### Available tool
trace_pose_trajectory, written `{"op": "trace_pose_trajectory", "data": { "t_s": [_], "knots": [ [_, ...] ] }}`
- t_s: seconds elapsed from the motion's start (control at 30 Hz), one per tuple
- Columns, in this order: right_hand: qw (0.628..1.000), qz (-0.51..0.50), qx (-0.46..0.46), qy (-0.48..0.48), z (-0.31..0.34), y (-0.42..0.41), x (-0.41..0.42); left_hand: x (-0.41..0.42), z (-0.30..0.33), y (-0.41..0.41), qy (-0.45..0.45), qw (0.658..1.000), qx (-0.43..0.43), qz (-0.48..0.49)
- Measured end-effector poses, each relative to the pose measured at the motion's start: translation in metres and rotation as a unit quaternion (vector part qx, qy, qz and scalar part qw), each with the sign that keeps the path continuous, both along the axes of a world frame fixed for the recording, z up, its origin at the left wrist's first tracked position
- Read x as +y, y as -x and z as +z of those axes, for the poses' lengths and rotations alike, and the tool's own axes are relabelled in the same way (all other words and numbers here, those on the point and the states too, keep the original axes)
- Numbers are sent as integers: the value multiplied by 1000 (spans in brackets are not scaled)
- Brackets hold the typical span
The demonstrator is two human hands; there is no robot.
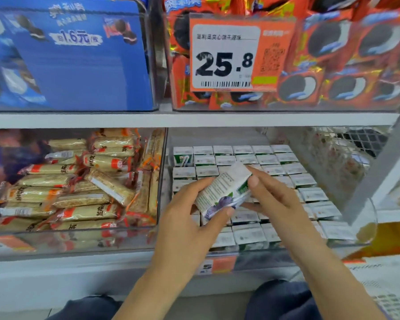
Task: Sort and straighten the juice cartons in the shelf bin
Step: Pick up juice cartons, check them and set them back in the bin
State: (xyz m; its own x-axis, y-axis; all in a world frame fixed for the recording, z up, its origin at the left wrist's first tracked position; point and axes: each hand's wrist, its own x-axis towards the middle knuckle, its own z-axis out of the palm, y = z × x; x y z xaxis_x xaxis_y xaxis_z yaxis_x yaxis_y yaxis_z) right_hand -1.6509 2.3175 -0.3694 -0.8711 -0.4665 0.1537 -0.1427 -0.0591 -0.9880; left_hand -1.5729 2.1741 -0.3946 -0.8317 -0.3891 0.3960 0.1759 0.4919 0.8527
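A clear shelf bin point(365, 234) on the lower shelf holds several rows of small white and green juice cartons point(263, 158) standing upright, tops showing. Above the bin's middle, both hands hold one carton point(224, 188), tilted on its side, with blueberry art on its lower end. My left hand point(189, 218) grips its lower left end, thumb under the blueberry face. My right hand point(270, 195) pinches its upper right end with thumb and fingers. Cartons beneath the hands are partly hidden.
To the left, another clear bin point(79, 236) is piled with wrapped wafer bars. The upper shelf carries a blue cookie box point(83, 56), red cookie packs point(346, 56) and an orange 25.8 price tag point(226, 56). A white mesh divider point(356, 139) stands at right.
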Motion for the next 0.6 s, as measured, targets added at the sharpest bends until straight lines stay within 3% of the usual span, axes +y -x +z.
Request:
{"op": "trace_pose_trajectory", "data": {
  "t_s": [0.2,0.6],
  "knots": [
    [999,-15,14,-38,-7,-9,-8,7,-3,0,112,992,43,38],
    [999,-39,2,37,-5,-18,-15,8,1,-5,123,991,51,23]
  ]
}}
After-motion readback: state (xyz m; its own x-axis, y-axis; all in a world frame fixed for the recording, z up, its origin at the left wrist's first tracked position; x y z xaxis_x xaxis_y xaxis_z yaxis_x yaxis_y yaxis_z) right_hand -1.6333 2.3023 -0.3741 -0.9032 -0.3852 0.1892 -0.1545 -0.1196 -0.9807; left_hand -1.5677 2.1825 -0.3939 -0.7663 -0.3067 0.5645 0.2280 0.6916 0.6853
